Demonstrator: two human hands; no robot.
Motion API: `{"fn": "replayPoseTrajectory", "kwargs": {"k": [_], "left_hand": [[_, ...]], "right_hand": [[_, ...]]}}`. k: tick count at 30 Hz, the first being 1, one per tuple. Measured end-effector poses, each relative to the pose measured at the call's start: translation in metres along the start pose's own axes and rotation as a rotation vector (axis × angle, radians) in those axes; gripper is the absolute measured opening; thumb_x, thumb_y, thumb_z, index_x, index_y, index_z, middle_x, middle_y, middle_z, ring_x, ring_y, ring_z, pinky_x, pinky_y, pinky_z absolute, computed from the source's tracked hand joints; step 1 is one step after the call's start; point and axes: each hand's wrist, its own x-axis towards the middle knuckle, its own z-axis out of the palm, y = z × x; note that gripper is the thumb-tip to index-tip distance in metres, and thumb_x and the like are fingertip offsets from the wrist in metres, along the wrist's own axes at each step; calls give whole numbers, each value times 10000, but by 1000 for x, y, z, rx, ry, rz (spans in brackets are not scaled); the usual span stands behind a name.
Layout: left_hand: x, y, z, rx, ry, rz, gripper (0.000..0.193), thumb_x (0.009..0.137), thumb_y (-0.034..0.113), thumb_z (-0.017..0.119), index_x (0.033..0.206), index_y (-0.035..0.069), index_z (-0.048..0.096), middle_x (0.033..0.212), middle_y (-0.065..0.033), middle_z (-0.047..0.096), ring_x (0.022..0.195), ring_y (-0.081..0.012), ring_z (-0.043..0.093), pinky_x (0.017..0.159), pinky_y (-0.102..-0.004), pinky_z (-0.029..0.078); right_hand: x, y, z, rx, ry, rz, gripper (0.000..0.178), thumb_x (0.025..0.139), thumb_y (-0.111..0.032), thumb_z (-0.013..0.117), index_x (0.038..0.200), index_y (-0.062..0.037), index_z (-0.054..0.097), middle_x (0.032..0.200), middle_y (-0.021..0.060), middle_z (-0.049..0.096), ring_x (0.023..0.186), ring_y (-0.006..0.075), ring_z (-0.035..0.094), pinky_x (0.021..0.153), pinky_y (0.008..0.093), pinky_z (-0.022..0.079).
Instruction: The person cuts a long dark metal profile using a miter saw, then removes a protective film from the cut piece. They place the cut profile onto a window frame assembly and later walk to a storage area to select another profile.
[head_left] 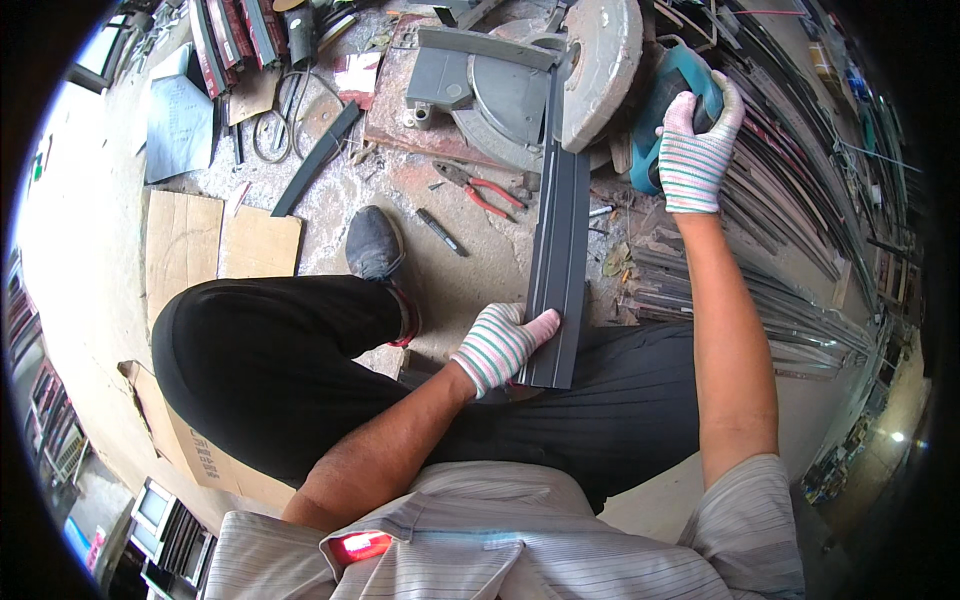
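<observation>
A dark grey grooved metal profile (556, 270) runs from over my lap up to the miter saw (500, 90). My left hand (500, 347), in a striped knit glove, grips its near end, with the thumb on top and the fingers hidden underneath. The profile's far end lies on the saw's base, beside the round blade guard (602, 70). Wrapped round the saw's teal handle (672, 115) is my right hand (698, 150), also gloved. Whether its fingers press a trigger I cannot tell. The blade itself is hidden by the guard.
Red-handled pliers (483, 188) and a black marker (440, 232) lie on the floor left of the profile. Further left are a dark offcut strip (316, 160), scissors (270, 135) and cardboard (185, 235). Long metal strips (770, 200) are piled on the right.
</observation>
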Motion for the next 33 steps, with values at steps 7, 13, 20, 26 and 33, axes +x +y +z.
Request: {"fn": "replayPoseTrajectory", "kwargs": {"k": [7, 13, 20, 26, 33], "left_hand": [[1, -3, -1, -47, -14, 9, 426, 938, 356, 713, 1025, -61, 705, 784, -74, 714, 630, -132, 678, 532, -290, 546], [2, -1, 0, 16, -19, 34, 438, 945, 355, 703, 1045, -72, 696, 814, -83, 722, 645, -135, 685, 552, -270, 559], [1, 3, 2, 42, -12, 13, 441, 950, 356, 696, 1044, -75, 695, 809, -79, 721, 633, -126, 684, 533, -264, 548], [1, 5, 6, 38, 1, 72, 420, 953, 352, 693, 999, -65, 704, 774, -74, 712, 612, -121, 674, 519, -260, 539], [-22, 40, 15, -3, 32, 115, 451, 932, 397, 714, 880, -51, 722, 672, -32, 655, 567, -79, 599, 489, -263, 476]], "right_hand": [[-5, 0, 2, 21, 7, -6, 447, 949, -130, 614, 1365, -85, 456, 1297, 140, 534, 1174, 260, 564, 1042, 398, 465], [-8, -1, 3, 19, -1, -11, 457, 951, -113, 604, 1376, -79, 440, 1293, 143, 528, 1170, 256, 560, 1046, 397, 460], [-9, 1, 2, -18, -11, -37, 459, 959, -102, 593, 1386, -83, 424, 1266, 136, 521, 1024, 211, 556, 893, 348, 478], [-9, 6, 3, -58, -2, -93, 459, 976, -98, 582, 1397, -114, 400, 1194, 114, 534, 700, 118, 579, 558, 241, 542], [-11, 6, 5, -56, -2, -62, 459, 974, -92, 581, 1396, -122, 404, 1187, 114, 541, 700, 127, 581, 561, 249, 545]]}}
